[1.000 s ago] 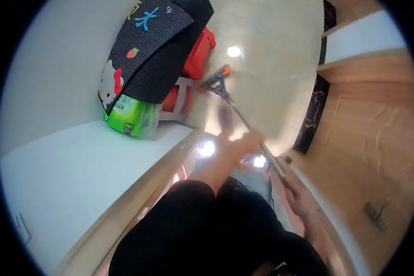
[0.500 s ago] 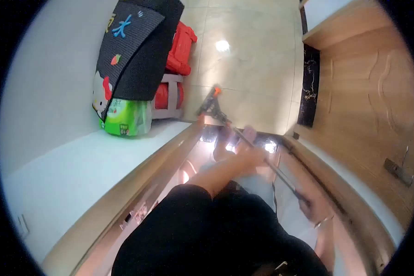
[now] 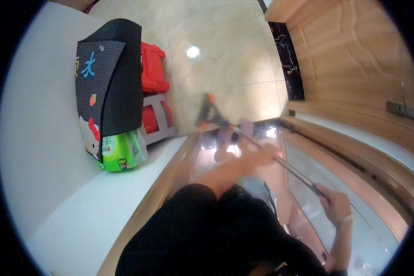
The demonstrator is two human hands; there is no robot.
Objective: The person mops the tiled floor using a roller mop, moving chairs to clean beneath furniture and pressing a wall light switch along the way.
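Note:
A long metal pole (image 3: 295, 171) with a dark triangular head (image 3: 211, 115) and orange tips slants across the doorway. Around its middle, my left hand (image 3: 267, 154) is closed, though blurred by motion. My right hand (image 3: 334, 202) grips the dark upper end, at the lower right. The blurred head is low over the threshold, near the wooden frame's left corner; whether it touches the floor I cannot tell. Just below the head, my feet show partly, beside the pole.
A rolled black mat (image 3: 119, 83) and a green package (image 3: 124, 154) stand on the white ledge (image 3: 110, 207) at left. Red items (image 3: 154, 69) lie behind them. Pale floor tiles (image 3: 216, 50) stretch ahead. A wooden door (image 3: 345, 55) stands on the right, its handle (image 3: 400, 109) projecting.
The view has shifted, so the mat, package and door appear lower. My right hand has come up and out to the right, with the pole still in both hands.

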